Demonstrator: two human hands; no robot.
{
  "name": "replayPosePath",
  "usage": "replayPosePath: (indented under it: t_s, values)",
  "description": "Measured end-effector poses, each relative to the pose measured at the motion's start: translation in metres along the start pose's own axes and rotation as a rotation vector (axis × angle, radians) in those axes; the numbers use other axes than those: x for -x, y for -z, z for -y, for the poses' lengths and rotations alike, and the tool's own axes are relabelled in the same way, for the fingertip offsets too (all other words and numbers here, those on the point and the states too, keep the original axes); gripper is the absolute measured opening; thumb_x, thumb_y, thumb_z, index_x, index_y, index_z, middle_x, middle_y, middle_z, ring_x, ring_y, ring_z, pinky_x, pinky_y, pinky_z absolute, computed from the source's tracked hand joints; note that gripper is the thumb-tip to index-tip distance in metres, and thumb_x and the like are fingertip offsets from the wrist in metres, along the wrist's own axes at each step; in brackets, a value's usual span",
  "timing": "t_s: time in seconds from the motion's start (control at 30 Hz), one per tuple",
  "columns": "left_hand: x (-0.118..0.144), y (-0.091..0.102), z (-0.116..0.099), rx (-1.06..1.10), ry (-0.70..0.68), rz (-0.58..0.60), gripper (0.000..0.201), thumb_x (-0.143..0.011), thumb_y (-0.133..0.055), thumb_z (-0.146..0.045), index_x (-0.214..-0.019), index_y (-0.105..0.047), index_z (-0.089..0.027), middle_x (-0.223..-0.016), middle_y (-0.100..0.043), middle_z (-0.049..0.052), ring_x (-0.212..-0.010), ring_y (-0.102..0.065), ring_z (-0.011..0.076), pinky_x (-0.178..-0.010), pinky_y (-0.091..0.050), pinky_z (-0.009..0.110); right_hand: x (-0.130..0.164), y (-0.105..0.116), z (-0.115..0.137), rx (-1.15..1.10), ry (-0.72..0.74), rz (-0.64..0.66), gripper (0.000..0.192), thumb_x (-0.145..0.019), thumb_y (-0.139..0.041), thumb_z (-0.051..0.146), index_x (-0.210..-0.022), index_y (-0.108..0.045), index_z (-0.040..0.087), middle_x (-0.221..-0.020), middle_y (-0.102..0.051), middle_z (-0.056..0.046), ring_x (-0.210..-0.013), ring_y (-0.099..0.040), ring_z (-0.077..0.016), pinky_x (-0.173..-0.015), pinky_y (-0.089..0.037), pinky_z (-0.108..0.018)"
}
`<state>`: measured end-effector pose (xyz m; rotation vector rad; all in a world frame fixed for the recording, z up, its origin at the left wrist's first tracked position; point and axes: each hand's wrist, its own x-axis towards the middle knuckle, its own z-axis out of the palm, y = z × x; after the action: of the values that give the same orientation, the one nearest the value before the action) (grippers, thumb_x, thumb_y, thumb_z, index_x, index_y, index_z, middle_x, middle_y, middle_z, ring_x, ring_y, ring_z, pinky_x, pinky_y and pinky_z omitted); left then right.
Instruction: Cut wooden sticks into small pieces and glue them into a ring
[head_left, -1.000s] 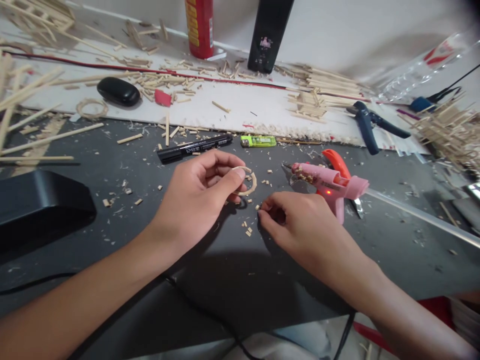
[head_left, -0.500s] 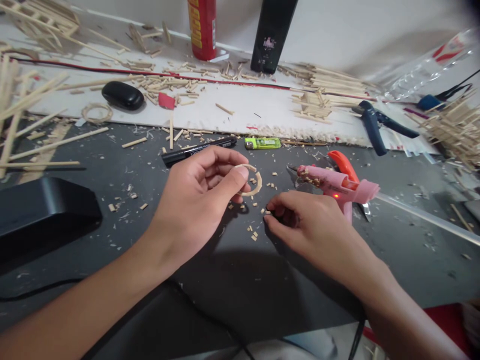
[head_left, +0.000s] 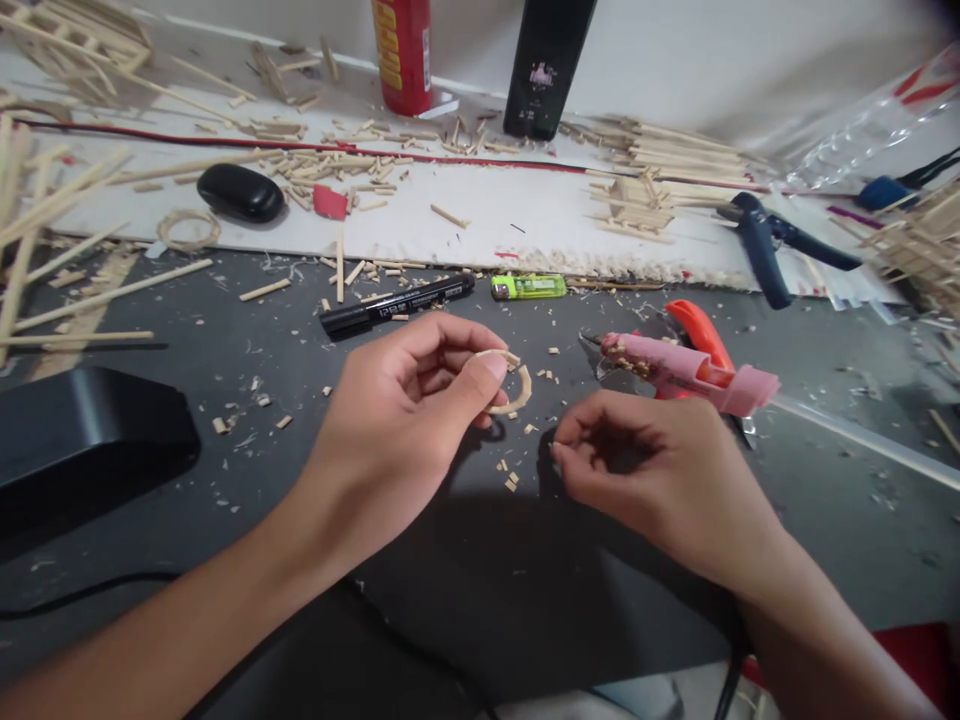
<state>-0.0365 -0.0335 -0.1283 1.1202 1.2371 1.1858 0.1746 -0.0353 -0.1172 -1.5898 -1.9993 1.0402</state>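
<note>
Since a second ago the right hand [head_left: 660,480] has drawn back from the scattered wood bits [head_left: 510,475] toward six o'clock and lifted a little, while the left hand [head_left: 405,420] has barely shifted. The left hand pinches a small wooden ring [head_left: 517,390] between thumb and forefinger, clamped on its near side, so the open arc stands clear at three o'clock of the thumb, above the dark table [head_left: 225,440]; held this way its free edge faces the other hand. The left wrist is raised, palm turned inward, the remaining fingers curled loosely behind.

The right hand hovers at four o'clock of the ring, knuckles up, fingertips drawn together at its left edge; whether a chip is caught between them I cannot tell. The pink glue gun [head_left: 682,370] lies just beyond it at twelve o'clock, nozzle pointing toward the ring, within easy reach. A black marker [head_left: 394,305] and a green lighter [head_left: 529,287] lie farther off at twelve o'clock.
</note>
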Motion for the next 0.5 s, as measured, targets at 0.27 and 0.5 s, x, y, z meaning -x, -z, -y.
replayPosePath:
  t_s: [0.27, 0.5]
  values:
    - [0.011, -0.005, -0.001, -0.117, -0.004, 0.033, 0.008, -0.093, -0.077, -0.031, -0.093, -0.075, -0.023, -0.077, -0.076, -0.001, -0.068, -0.071, 0.0132, -0.061, -0.055, 0.019, -0.004, -0.004, 0.0, -0.611, 0.066, -0.203, 0.012, -0.08, -0.09, 0.025, -0.086, -0.08, 0.027, -0.075, -0.075, 0.001, -0.057, -0.065, -0.0136, -0.051, -0.055, -0.026]
    - [0.019, -0.007, 0.001, -0.125, -0.022, 0.05, 0.002, -0.096, -0.073, -0.028, -0.095, -0.072, -0.027, -0.082, -0.078, -0.004, -0.072, -0.074, 0.0118, -0.061, -0.055, 0.016, -0.009, -0.021, 0.005, -0.858, -0.022, -0.319, 0.014, -0.078, -0.091, 0.025, -0.087, -0.082, 0.029, -0.078, -0.079, 0.002, -0.065, -0.07, -0.014, -0.057, -0.059, -0.025]
